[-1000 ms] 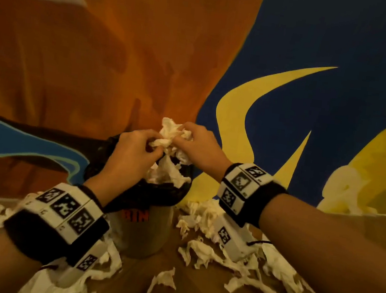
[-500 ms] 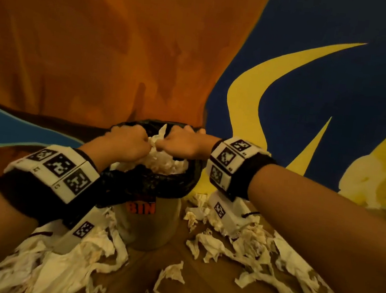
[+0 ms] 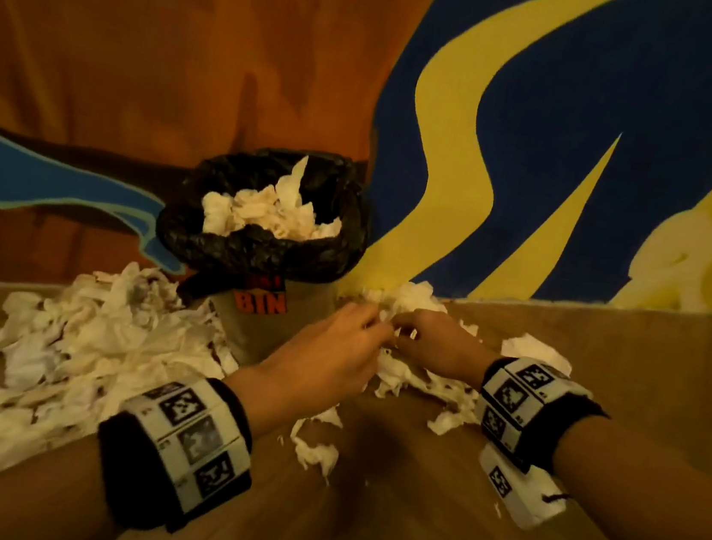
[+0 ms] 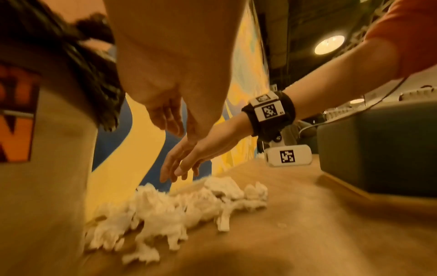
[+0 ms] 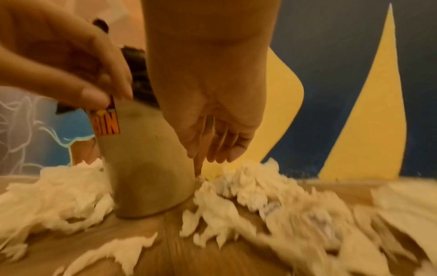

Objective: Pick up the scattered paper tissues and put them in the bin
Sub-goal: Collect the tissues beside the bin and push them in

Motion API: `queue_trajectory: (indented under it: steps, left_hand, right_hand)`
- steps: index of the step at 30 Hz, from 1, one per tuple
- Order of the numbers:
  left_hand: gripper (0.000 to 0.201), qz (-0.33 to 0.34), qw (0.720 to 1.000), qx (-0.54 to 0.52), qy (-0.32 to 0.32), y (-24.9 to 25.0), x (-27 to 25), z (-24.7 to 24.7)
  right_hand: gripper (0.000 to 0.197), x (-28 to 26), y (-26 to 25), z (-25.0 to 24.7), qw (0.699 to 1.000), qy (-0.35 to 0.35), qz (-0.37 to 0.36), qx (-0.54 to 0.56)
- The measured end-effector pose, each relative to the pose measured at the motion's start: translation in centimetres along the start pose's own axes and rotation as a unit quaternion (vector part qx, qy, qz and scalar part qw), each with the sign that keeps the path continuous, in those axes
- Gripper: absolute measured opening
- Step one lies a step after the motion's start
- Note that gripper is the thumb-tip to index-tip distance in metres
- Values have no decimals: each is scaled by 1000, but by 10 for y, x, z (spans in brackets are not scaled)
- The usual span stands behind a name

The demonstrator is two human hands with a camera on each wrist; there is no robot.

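Observation:
The bin (image 3: 293, 329), lined with a black bag (image 3: 258, 249), stands by the wall and holds a heap of white tissues (image 3: 271, 214). More torn tissues (image 3: 412, 380) lie on the wooden surface just right of the bin. Both hands hover low over that pile, fingertips nearly meeting. My left hand (image 3: 335, 348) has relaxed fingers (image 4: 167, 119) and holds nothing. My right hand (image 3: 430, 346) points straight fingers (image 5: 220, 145) down at the tissues (image 5: 248, 188), a little above them in the left wrist view.
A bigger tissue pile (image 3: 91, 327) spreads left of the bin, and a small clump (image 3: 314, 448) lies near my left wrist. The painted wall (image 3: 582, 163) runs close behind. A grey box (image 4: 378, 149) sits on the surface further right.
Both hands left the bin mouth, where they were pressing tissues in, and dropped to the pile right of the bin. The tissues they held now lie in the bin.

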State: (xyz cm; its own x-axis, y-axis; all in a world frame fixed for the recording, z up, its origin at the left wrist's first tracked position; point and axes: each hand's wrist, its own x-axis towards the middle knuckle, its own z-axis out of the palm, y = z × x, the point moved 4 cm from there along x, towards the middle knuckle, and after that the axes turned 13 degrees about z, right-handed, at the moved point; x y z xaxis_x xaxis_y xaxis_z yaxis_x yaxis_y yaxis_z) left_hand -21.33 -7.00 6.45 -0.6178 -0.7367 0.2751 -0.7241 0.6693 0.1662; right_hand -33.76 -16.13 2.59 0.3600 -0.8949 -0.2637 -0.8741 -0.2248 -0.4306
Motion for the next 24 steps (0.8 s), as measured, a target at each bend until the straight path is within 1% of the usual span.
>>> queue_trajectory:
  steps: [2, 3, 4, 6, 8, 10, 12, 14, 16, 18, 19, 21, 23, 24]
  left_hand:
    - [33, -32, 991, 0, -130, -4, -11, 32]
    - [41, -54, 982, 0, -184, -7, -18, 45]
    - [51, -77, 971, -5, -224, -12, -26, 59]
    - [74, -116, 955, -30, -271, -21, -43, 82]
    - [92, -139, 944, -76, -288, -27, -57, 102]
    - [96, -166, 932, -115, -301, -29, -67, 117]
    - [87, -175, 928, -110, -309, -29, -71, 125]
    - [67, -157, 934, -78, -310, -29, -71, 128]
    - [48, -164, 940, -89, -284, -30, -73, 127]
    - [35, -182, 942, -121, -256, -31, -75, 125]
    - [31, -183, 941, -125, -255, -30, -74, 124]
    - [29, -181, 936, -118, -277, -26, -74, 122]
    - [30, -184, 930, -123, -294, -22, -75, 121]
    - [29, -181, 932, -134, -285, -20, -75, 120]
  right_hand:
    - [33, 2, 9, 23, 999, -32, 5, -21]
    - [40, 3, 11, 31, 999, -40, 3, -35]
    - [45, 6, 13, 40, 998, -42, -1, -56]
    - [57, 14, 18, 57, 993, -33, 3, -112]
    - [71, 25, 24, 73, 991, -12, 25, -130]
    - [79, 37, 30, 91, 994, 3, 44, -100]
    - [73, 44, 36, 108, 993, -9, 52, -108]
    - [59, 40, 35, 115, 990, -26, 42, -135]
    - [45, 32, 30, 116, 986, -21, 6, -165]
    - [34, 22, 25, 115, 990, -11, -16, -141]
    - [28, 19, 26, 115, 993, -5, -19, -115]
    - [19, 10, 29, 114, 997, -19, -16, -80]
    - [16, 1, 32, 113, 994, -74, -19, -77]
    - [16, -6, 32, 108, 991, -103, -25, -78]
